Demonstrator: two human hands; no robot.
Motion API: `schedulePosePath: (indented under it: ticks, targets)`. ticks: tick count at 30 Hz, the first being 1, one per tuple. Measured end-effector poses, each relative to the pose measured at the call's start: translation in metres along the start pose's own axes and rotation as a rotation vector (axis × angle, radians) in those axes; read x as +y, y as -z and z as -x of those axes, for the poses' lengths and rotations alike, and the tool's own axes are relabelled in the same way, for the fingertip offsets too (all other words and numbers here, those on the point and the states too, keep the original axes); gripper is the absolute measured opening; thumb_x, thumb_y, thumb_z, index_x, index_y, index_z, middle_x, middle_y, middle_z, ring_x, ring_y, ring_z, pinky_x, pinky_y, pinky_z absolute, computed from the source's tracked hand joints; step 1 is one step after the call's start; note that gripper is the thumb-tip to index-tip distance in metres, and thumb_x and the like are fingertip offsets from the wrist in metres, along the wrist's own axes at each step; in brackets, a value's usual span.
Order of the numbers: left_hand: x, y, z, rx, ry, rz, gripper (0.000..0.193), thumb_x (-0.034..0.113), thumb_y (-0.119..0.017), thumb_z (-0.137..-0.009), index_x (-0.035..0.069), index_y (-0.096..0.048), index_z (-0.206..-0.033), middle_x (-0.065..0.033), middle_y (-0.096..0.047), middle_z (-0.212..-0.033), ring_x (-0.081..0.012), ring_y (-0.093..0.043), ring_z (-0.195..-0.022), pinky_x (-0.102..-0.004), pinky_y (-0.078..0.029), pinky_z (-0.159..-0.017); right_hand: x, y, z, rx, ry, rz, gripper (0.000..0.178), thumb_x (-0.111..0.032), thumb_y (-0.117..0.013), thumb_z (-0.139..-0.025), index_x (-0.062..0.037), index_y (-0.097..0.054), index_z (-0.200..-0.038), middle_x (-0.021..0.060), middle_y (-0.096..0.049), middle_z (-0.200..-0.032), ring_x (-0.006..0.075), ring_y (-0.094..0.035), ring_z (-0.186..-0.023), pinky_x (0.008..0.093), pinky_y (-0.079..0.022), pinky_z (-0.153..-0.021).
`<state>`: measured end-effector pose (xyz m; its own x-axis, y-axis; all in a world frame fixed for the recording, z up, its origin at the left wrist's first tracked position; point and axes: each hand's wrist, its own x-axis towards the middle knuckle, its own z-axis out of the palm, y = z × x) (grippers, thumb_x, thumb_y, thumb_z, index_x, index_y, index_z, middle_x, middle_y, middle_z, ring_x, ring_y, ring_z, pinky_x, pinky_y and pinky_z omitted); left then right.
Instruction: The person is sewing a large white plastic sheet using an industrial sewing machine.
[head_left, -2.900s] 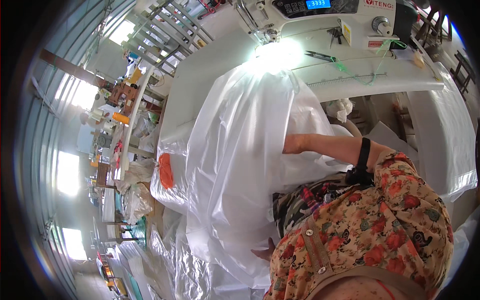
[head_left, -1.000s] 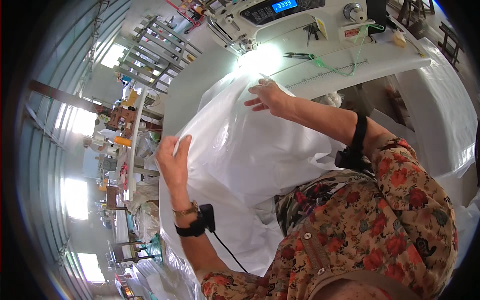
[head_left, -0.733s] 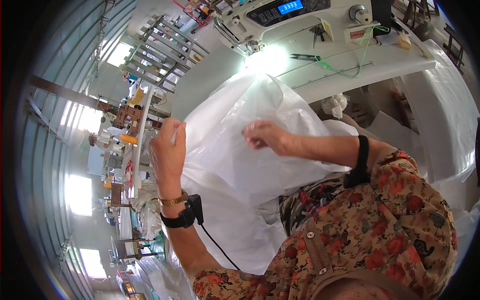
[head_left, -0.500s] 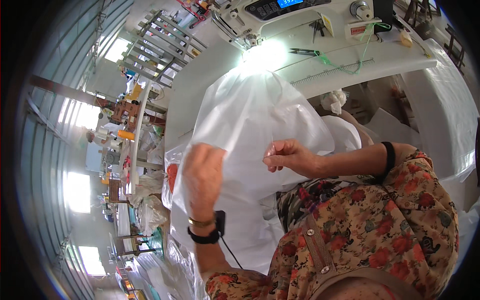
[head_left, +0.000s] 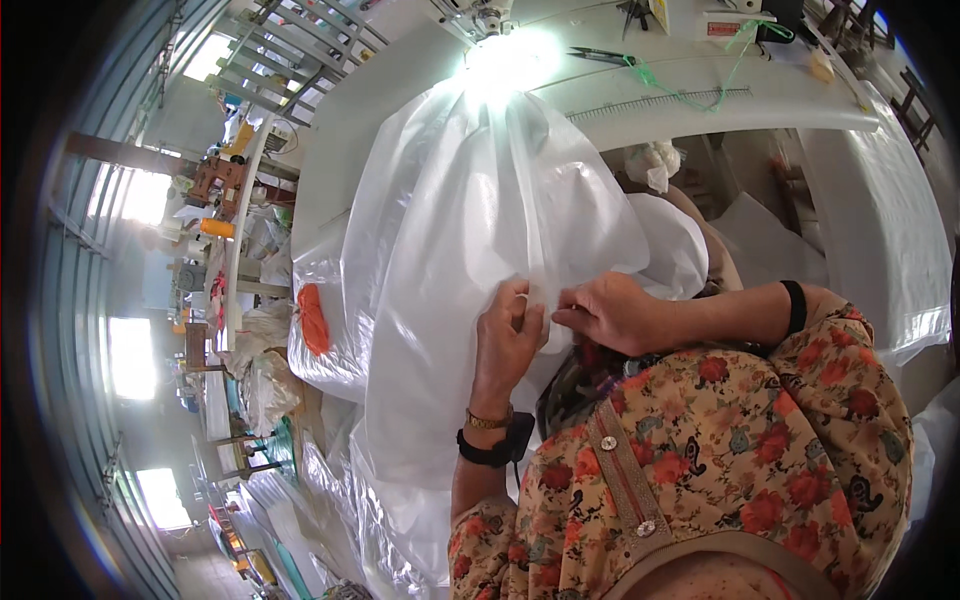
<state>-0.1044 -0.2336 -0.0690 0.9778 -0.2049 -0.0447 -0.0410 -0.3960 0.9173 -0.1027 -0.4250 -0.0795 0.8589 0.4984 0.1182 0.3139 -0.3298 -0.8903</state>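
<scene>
A large white translucent plastic sheet [head_left: 440, 240] hangs in long folds from the lit needle area of a sewing machine [head_left: 485, 20] down over my lap. My left hand [head_left: 508, 335] is closed in a pinch on the edge of this sheet, fingers curled upward. Close beside it on the right, my right hand [head_left: 612, 312] is also closed, its fingertips pressed together at the same edge. The two hands nearly touch. Glare from the machine's lamp hides the needle and presser foot.
On the white machine table [head_left: 780, 110] lie thread snips [head_left: 600, 55], a green thread tangle [head_left: 690, 92] and dark scissors [head_left: 634, 14]. An orange piece [head_left: 313, 320] rests on plastic at the left. A white crumpled bundle [head_left: 652, 165] is below the table edge. Cluttered shelves stand farther left.
My left hand has moved right to meet my right hand, closing on the sheet's edge. The sheet has drawn into tighter folds, and the view has tilted down.
</scene>
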Motion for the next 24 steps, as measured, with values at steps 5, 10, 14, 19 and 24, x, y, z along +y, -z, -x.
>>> schedulePosePath:
  ticks: [5, 10, 14, 19, 24]
  targets:
    - [0.009, 0.0, -0.002, -0.026, -0.062, -0.21, 0.018, 0.013, -0.053, -0.093, -0.002, -0.055, -0.101, -0.008, -0.052, -0.062, -0.0095, -0.049, -0.056, -0.0284, -0.042, -0.052, -0.021, 0.002, 0.002, -0.08, 0.157, 0.36, 0.025, -0.026, -0.056, -0.09, -0.0042, -0.063, -0.08, 0.0137, -0.061, -0.06, 0.0337, -0.063, -0.06, 0.0428, -0.049, -0.057]
    - [0.014, -0.002, -0.001, 0.034, -0.049, -0.147, 0.019, 0.017, -0.049, -0.095, -0.001, -0.055, -0.099, -0.0054, -0.051, -0.061, -0.01, -0.046, -0.054, -0.028, -0.041, -0.051, -0.025, 0.0, 0.0, -0.149, 0.211, 0.463, 0.023, -0.025, -0.057, -0.089, -0.0031, -0.06, -0.081, 0.0136, -0.061, -0.061, 0.0332, -0.064, -0.061, 0.042, -0.05, -0.058]
    - [0.011, -0.002, -0.006, -0.019, -0.149, -0.082, 0.017, 0.016, -0.05, -0.095, 0.001, -0.057, -0.096, -0.0023, -0.048, -0.06, -0.0084, -0.044, -0.054, -0.026, -0.039, -0.051, -0.027, -0.002, 0.002, -0.222, 0.362, 0.485, 0.017, -0.021, -0.058, -0.085, -0.0041, -0.06, -0.085, 0.0134, -0.062, -0.069, 0.0324, -0.065, -0.067, 0.0412, -0.05, -0.06]
    - [0.008, 0.006, -0.004, -0.001, -0.02, -0.161, 0.013, 0.013, -0.054, -0.093, 0.001, -0.058, -0.093, -0.002, -0.048, -0.06, -0.0063, -0.042, -0.058, -0.0253, -0.038, -0.052, -0.013, 0.01, 0.001, -0.273, 0.539, 0.618, 0.013, -0.013, -0.06, -0.078, -0.0062, -0.06, -0.089, 0.0087, -0.063, -0.08, 0.0294, -0.064, -0.076, 0.0409, -0.05, -0.068]
    - [0.014, 0.012, -0.001, 0.192, -0.257, -0.282, 0.015, 0.013, -0.056, -0.093, -0.001, -0.059, -0.086, -0.0014, -0.049, -0.062, -0.0049, -0.041, -0.06, -0.0238, -0.036, -0.052, 0.064, 0.037, -0.018, 0.798, 0.19, 0.304, 0.026, -0.022, -0.066, -0.082, -0.0059, -0.056, -0.1, 0.0139, -0.061, -0.103, 0.035, -0.059, -0.097, 0.043, -0.046, -0.083]
